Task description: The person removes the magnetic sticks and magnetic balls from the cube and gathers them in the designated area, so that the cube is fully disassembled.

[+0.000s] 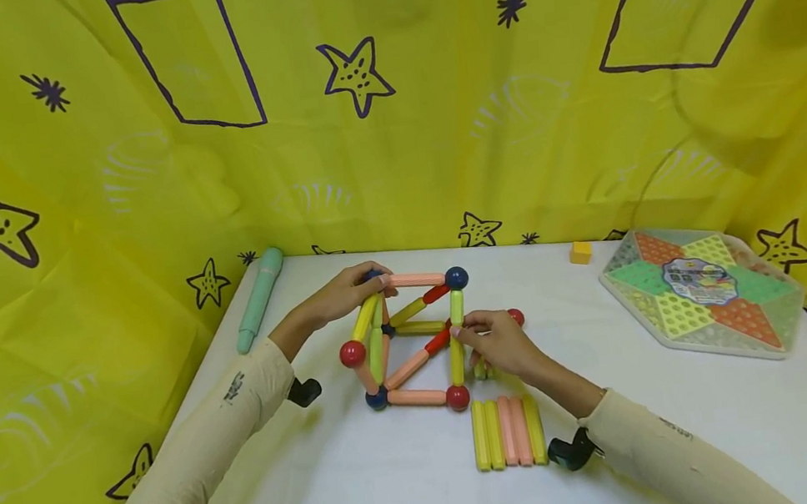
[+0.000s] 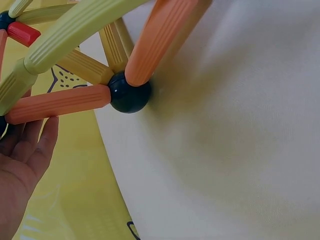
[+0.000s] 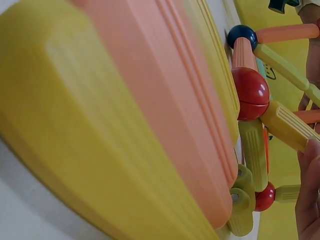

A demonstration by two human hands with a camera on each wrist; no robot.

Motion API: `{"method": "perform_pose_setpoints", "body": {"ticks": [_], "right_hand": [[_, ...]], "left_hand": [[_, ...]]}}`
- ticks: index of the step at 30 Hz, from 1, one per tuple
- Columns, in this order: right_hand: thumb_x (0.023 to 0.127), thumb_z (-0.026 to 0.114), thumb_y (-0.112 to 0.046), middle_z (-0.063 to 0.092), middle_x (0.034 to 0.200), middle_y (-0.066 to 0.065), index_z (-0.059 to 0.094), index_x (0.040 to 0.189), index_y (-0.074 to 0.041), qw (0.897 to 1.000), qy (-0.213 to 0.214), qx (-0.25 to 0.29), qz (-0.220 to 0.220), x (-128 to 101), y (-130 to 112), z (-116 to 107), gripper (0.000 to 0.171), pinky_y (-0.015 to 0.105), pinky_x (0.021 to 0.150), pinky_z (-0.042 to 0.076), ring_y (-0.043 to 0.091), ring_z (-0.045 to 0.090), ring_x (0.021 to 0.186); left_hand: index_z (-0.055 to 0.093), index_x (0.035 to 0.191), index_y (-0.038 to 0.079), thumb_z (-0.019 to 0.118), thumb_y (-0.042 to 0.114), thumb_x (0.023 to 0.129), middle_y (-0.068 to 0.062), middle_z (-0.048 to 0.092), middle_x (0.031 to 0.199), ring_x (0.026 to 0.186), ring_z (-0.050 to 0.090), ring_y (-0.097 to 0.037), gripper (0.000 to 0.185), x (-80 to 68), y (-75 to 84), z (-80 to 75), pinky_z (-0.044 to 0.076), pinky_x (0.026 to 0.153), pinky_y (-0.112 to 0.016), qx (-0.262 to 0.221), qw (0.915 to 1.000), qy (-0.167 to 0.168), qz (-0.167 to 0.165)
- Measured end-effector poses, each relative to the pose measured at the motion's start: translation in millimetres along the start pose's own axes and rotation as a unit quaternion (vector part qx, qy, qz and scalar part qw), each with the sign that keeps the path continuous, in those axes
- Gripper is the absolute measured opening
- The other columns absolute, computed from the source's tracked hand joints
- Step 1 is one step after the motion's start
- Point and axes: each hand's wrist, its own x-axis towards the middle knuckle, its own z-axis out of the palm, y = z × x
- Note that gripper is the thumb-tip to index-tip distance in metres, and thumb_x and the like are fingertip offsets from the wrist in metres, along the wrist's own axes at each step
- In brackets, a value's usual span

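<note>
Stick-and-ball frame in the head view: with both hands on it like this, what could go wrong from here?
1. The frame stands on ball joints; the left hand grips a top corner while the right hand pinches an upright stick, so uneven pull could pop a joint or fold it.
2. The spare sticks lie close by the right forearm; a sweep might scatter them.
3. The red ball beside the right hand looks loose and could roll.

Yellow fabric backdrop (image 1: 437,155) w/ purple stars, starbursts & rectangle outlines hangs behind & on both sides of the bench (image 1: 372,491). Bench has a white cloth cover. Light is even & soft; faint shadow on backdrop, upper right.
</note>
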Motion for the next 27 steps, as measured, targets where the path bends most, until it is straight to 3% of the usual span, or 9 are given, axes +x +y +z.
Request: {"method": "perform_pose_setpoints", "body": {"ticks": [5,11,22,27], "right_hand": [[0.101,0.059,-0.02,0.068,0.107,0.018,0.066,0.111,0.0,1.0,-0.004,0.005,-0.003,0.0,-1.4,-0.9,0.024,0.028,0.05,0.05,0.028,0.066,0.062],[0.102,0.056,-0.017,0.068,0.106,0.02,0.063,0.116,0.005,1.0,-0.009,0.011,-0.008,1.3,-1.3,-0.2,0.026,0.027,0.047,0.048,0.038,0.066,0.065],[0.102,0.055,-0.018,0.066,0.099,0.016,0.064,0.122,0.0,1.0,0.0,0.015,0.003,-1.8,2.4,-2.0,0.028,0.029,0.05,0.05,0.04,0.066,0.067],[0.103,0.055,-0.02,0.066,0.101,0.015,0.064,0.125,-0.003,1.0,0.005,0.003,0.008,-4.2,5.0,-3.4,0.029,0.032,0.055,0.052,0.035,0.065,0.066]], "left_hand": [[0.054,0.131,0.003,0.045,0.031,0.109,-0.019,0.067,0.126,0.126,0.058,-0.036,0.036,1.2,-0.3,-0.1,0.045,0.108,-0.047,0.004,1.0,0.0,-0.002],[0.054,0.131,0.003,0.044,0.03,0.109,-0.023,0.065,0.128,0.126,0.058,-0.035,0.036,0.9,0.2,0.2,0.046,0.107,-0.046,0.005,1.0,0.0,-0.004],[0.053,0.131,0.003,0.044,0.03,0.109,-0.022,0.065,0.128,0.127,0.057,-0.038,0.037,1.1,0.0,0.8,0.044,0.11,-0.049,0.007,1.0,-0.001,-0.004],[0.054,0.131,0.003,0.044,0.03,0.109,-0.019,0.067,0.127,0.127,0.057,-0.039,0.036,0.8,0.3,0.7,0.044,0.11,-0.049,0.009,1.0,0.0,-0.003]]}}
